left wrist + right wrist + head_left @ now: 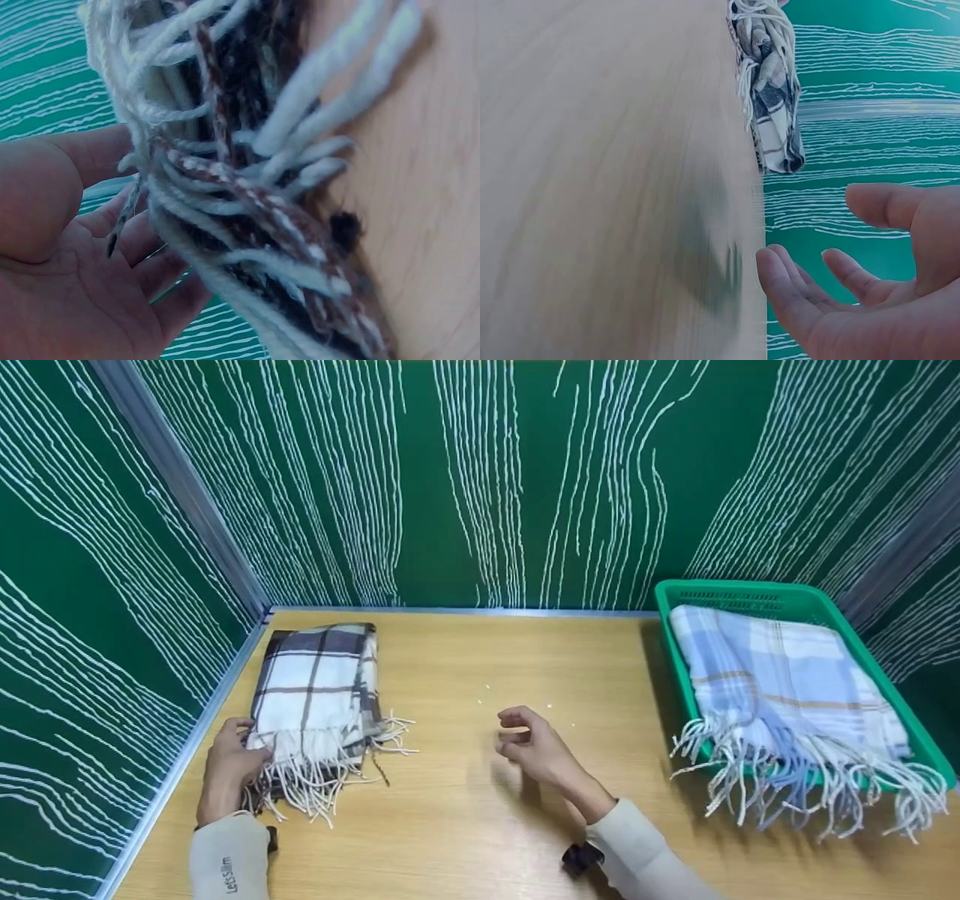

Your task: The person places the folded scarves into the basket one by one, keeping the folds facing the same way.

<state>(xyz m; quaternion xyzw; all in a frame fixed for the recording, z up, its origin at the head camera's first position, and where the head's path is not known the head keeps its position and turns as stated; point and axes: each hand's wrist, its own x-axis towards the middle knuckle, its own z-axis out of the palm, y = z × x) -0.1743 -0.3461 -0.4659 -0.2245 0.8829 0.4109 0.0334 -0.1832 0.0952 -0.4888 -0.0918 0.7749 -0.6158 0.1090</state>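
A folded plaid scarf [307, 690] in white, dark grey and brown lies on the left of the table, its fringe toward the person. At its near left corner is the left hand [234, 761], thumb by the fringe. Seen in the left wrist view, that hand's fingers [169, 281] are spread loosely beside the white and brown fringe [225, 187], partly hidden by it. The right hand [544, 750] hovers above the middle of the table with loosely bent fingers. Nothing lies between its thumb and fingers in the right wrist view.
To the right, a green plastic basket [679, 675] holds a folded blue and white plaid scarf [795, 667], whose fringe hangs over the near rim. Small white bits dot the wooden table [480, 810]. Green walls [465, 495] with white wavy lines stand behind and at the sides.
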